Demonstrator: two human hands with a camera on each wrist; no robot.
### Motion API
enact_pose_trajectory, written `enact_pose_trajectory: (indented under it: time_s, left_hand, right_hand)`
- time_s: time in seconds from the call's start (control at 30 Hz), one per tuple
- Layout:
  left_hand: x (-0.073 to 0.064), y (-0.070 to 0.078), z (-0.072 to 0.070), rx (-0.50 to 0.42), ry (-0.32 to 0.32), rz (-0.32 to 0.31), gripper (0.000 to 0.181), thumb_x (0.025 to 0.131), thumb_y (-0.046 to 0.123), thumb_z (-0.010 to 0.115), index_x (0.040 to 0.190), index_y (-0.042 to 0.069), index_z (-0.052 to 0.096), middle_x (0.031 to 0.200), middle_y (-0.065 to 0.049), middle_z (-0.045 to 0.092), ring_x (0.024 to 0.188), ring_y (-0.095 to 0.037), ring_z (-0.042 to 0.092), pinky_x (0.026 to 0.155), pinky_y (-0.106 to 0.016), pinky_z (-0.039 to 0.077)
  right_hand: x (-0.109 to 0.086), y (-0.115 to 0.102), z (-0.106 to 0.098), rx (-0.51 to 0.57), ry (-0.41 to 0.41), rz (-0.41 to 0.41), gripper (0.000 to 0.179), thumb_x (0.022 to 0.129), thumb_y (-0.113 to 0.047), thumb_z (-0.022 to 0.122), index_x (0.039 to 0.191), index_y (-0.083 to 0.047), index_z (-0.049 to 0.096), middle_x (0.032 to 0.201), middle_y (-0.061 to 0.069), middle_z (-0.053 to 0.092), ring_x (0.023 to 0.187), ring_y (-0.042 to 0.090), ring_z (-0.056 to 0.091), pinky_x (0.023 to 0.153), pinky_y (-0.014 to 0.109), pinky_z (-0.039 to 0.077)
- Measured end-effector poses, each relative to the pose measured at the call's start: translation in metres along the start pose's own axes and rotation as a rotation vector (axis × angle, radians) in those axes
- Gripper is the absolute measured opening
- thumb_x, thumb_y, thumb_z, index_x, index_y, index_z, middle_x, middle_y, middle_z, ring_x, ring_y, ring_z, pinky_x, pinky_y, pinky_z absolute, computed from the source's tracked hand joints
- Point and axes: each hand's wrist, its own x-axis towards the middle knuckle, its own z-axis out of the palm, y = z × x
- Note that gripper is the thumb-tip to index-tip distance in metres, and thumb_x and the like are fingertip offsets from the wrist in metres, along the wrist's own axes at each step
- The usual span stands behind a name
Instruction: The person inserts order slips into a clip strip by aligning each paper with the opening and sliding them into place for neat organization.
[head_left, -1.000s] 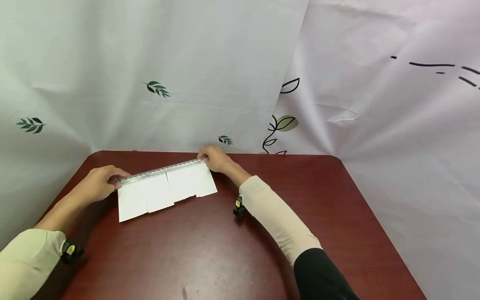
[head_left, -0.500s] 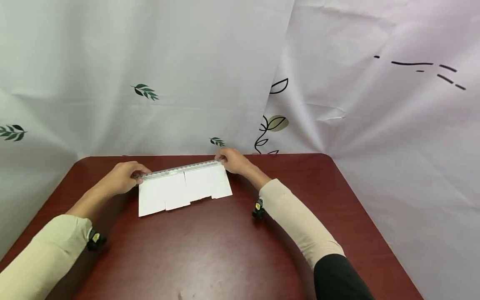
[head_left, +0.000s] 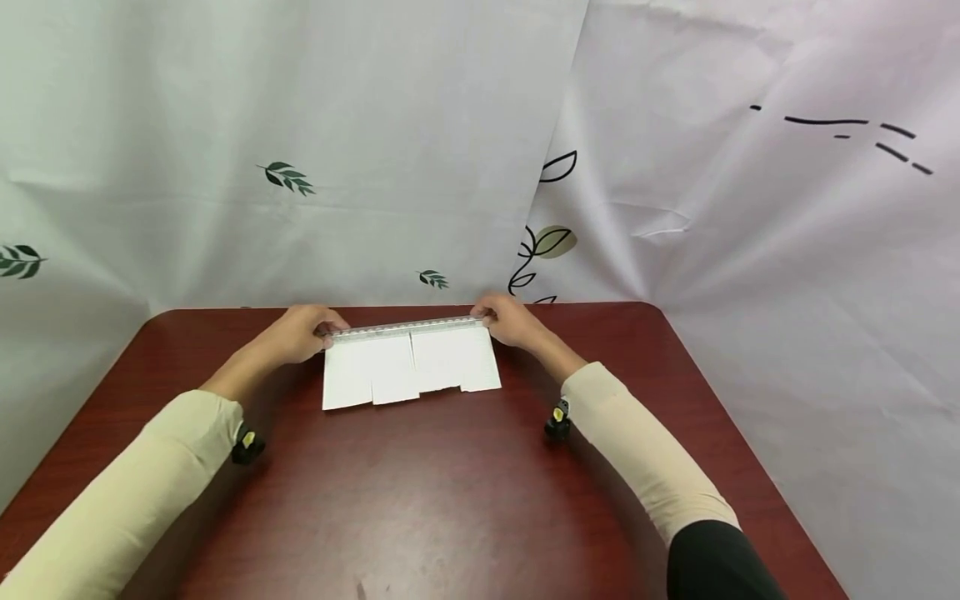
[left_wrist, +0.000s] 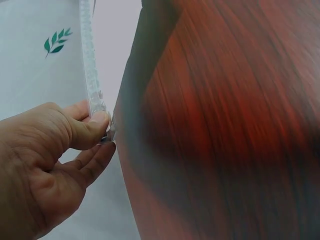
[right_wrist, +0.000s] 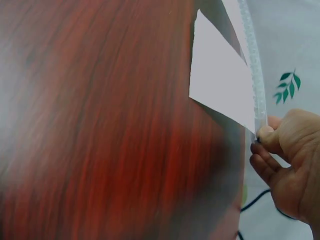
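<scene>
A clear plastic strip [head_left: 390, 329] with a row of small bumps runs nearly level above the far part of the table. White sheets [head_left: 450, 357] hang side by side from it, their lower edges uneven, with a narrow slit between two of them. At its left end my left hand [head_left: 298, 335] pinches the strip between thumb and fingers; the left wrist view shows the thumb [left_wrist: 95, 125] over the strip's tip. My right hand [head_left: 513, 322] pinches the opposite end, and one white sheet [right_wrist: 220, 72] fans out beside it in the right wrist view.
The reddish-brown table [head_left: 420, 500] stretches out below the arms. Behind it hangs a pale cloth backdrop [head_left: 375, 125] printed with leaves. Each wrist carries a small black camera [head_left: 557, 422].
Both hands have moved right with the strip and sheets. The strip's left end has gone farther back, so it slants less than before. Both grips stay the same.
</scene>
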Motion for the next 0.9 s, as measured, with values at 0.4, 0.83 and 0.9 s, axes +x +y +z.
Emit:
enact_pose_trajectory:
  time_s: [0.4,0.83,0.9]
  left_hand:
    - [0.030,0.015,0.027,-0.056,-0.009,0.065,0.028,0.086,-0.013,0.062,0.110,-0.002,0.073,0.104,-0.015,0.069,0.096,-0.033,0.065,0.084,-0.049,0.053]
    - [0.031,0.019,0.030,-0.049,-0.028,0.009,0.030,0.089,-0.011,0.061,0.115,-0.001,0.072,0.109,-0.016,0.068,0.103,-0.035,0.064,0.088,-0.050,0.052]
    - [0.030,0.019,0.030,-0.047,-0.033,0.000,0.030,0.090,-0.011,0.061,0.116,-0.001,0.071,0.110,-0.016,0.068,0.103,-0.035,0.063,0.088,-0.050,0.052]
  right_hand:
    - [-0.021,0.034,-0.009,-0.008,0.023,0.060,0.027,0.098,0.002,0.053,0.117,-0.007,0.070,0.116,0.008,0.067,0.110,0.024,0.062,0.094,0.040,0.050]
    - [-0.023,0.039,-0.006,-0.029,0.033,0.061,0.027,0.097,0.001,0.053,0.116,-0.007,0.071,0.114,0.007,0.068,0.108,0.022,0.062,0.093,0.039,0.050]
    - [-0.023,0.039,-0.005,-0.031,0.034,0.054,0.027,0.098,0.001,0.053,0.116,-0.007,0.071,0.114,0.007,0.068,0.108,0.022,0.062,0.093,0.038,0.050]
